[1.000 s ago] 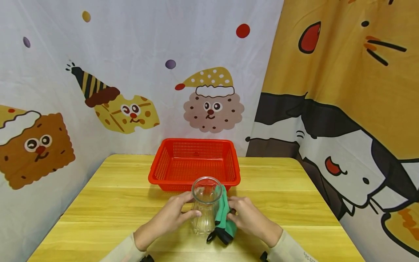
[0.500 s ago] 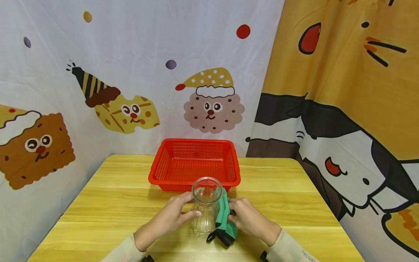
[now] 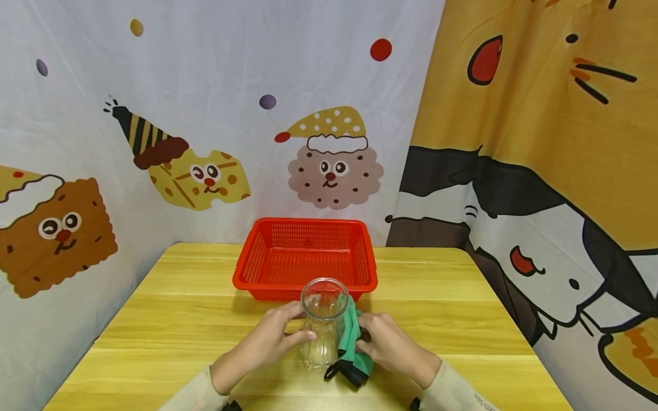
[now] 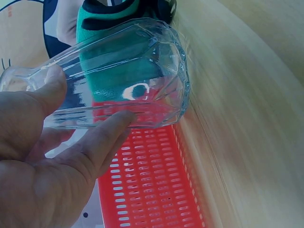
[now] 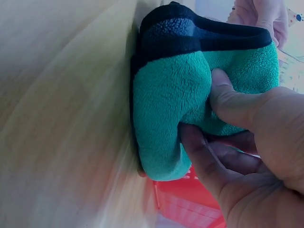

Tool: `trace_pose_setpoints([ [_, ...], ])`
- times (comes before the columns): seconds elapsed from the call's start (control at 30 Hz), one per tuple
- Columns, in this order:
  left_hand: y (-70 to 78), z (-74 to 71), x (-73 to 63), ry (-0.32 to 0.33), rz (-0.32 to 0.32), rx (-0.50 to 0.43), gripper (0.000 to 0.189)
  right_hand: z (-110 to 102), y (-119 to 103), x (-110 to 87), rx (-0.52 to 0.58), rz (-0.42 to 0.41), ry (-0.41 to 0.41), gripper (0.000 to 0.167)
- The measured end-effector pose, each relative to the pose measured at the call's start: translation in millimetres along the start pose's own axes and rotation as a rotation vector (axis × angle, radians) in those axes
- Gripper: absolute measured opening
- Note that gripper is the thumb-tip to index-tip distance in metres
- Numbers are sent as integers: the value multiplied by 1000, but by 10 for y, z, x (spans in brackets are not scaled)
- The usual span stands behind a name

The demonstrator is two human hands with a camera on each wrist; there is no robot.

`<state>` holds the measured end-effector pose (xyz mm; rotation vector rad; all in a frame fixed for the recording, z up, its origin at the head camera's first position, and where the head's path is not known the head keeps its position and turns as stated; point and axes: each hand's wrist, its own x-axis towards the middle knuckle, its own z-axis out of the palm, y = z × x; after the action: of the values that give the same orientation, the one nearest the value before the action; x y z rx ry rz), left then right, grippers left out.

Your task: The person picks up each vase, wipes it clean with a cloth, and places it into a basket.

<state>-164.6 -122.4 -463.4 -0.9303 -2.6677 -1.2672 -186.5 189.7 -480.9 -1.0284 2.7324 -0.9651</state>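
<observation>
A clear glass vase [image 3: 321, 337] with a round rim and faceted sides stands upright on the table. My left hand [image 3: 272, 335] grips it from the left, thumb on the near side and fingers around the back; the left wrist view shows the thumb and fingers on the glass [image 4: 128, 76]. Against the vase's right side is a folded green cloth [image 3: 350, 337] with black edging and a small black loop. My right hand [image 3: 392, 346] pinches this cloth [image 5: 166, 95] between thumb and fingers. In the right wrist view a dark blue inner side shows at its fold.
Behind the vase a red perforated plastic basket [image 3: 304, 294] sits on the wooden table [image 3: 175, 319], with nothing seen inside it. Printed curtains [image 3: 216, 68] with cartoon figures hang along the table's back and sides.
My right hand and the lower part of the cloth have shifted very slightly toward me and to the right. The left hand and the vase have stayed in place.
</observation>
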Motion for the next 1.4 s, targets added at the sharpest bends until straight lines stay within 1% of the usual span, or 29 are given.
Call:
trace_pose_setpoints([
  [0.13, 1, 2, -2, 3, 3, -3, 53, 27, 13, -9, 28, -10, 14, 24],
  [0.27, 1, 5, -5, 3, 6, -9, 53, 48, 26, -30, 50, -53, 46, 25],
  [0.47, -2, 7, 1, 11, 8, -8, 52, 65, 40, -45, 51, -110, 108, 28],
  [0.7, -1, 5, 1, 5, 5, 1, 54, 84, 65, -63, 60, -172, 142, 34],
  [0.87, 0, 5, 3, 2, 6, 7, 53, 98, 80, -78, 58, -218, 168, 37],
  [1.1, -6, 4, 4, -1, 4, 2, 53, 113, 77, -83, 15, -268, 227, 39],
  [1.4, 0, -4, 1, -11, -1, -5, 54, 113, 52, -95, 11, -288, 325, 38],
])
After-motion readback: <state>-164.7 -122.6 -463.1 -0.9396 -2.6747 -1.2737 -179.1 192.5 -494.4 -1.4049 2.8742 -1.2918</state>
